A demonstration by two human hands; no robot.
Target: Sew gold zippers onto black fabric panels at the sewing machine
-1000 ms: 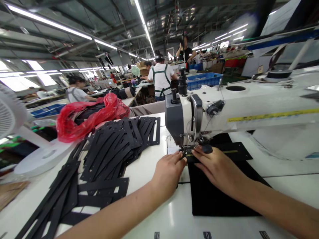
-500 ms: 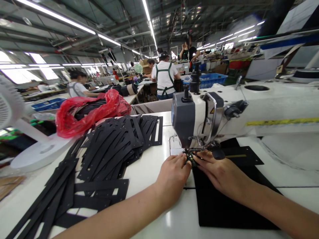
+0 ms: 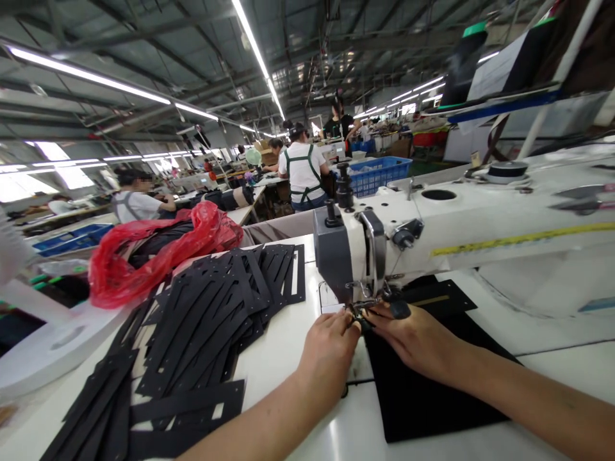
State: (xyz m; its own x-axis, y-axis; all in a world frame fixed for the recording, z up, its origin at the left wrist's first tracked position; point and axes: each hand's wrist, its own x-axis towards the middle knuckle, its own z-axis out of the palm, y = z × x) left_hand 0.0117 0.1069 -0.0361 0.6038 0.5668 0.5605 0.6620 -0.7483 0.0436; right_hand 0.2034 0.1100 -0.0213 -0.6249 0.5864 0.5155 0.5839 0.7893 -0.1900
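My left hand (image 3: 329, 349) is closed, its thumb and fingertips pinched at the edge of a black fabric piece beside the presser foot (image 3: 358, 308) of a white sewing machine (image 3: 500, 218). From the other side, my right hand (image 3: 413, 333) presses its fingers together on the same black fabric piece (image 3: 423, 397), close to the needle area. Both sets of fingertips are partly hidden by the machine head (image 3: 336, 256). A black strip with a narrow slot (image 3: 461, 296) lies behind my right hand, under the machine arm.
Left of the machine, cut black pieces (image 3: 206, 314) are heaped on the white table (image 3: 269, 378). Beyond them lies a red plastic bag (image 3: 108, 275), with a white fan (image 3: 29, 333) at far left. A blue crate (image 3: 379, 176) and co-workers (image 3: 305, 166) are farther back.
The view has turned right and tilted up slightly, so the machine, hands and pieces sit further left in it. Both hands stay at the presser foot, with little visible movement relative to it.
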